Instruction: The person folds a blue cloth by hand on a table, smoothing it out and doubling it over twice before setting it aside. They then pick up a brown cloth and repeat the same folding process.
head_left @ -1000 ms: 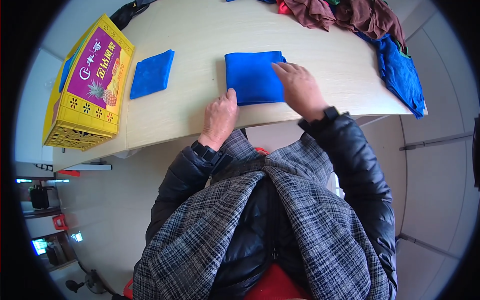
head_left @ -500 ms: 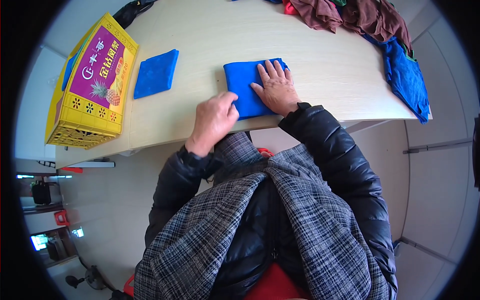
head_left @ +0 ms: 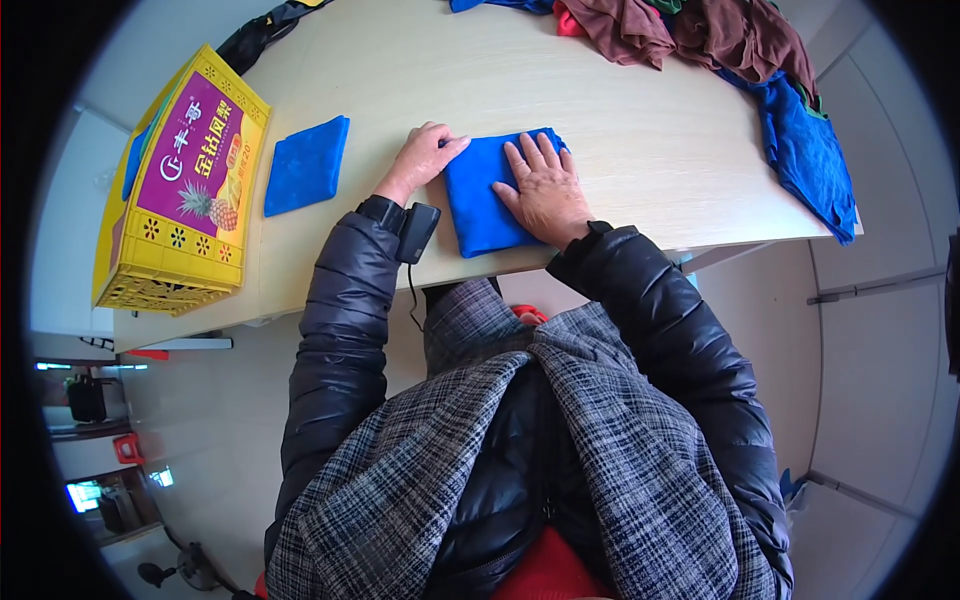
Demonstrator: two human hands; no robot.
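Yel. crate [head_left: 190, 150] L, fabric heap [head_left: 735, 40] R of cloth [head_left: 475, 205].

a pale wood-grain table [head_left: 650, 130] carries a large folded blue cloth [head_left: 475, 205]. left of that cloth sit a smaller folded blue cloth [head_left: 307, 167] and, farther out, a yellow pineapple crate [head_left: 200, 215]; beyond and right of it lies a heap of crumpled brown, red, green and blue cloths [head_left: 740, 40].

Seemingly a workroom — table [head_left: 650, 150], crate [head_left: 190, 180], heaped cloths [head_left: 738, 38].
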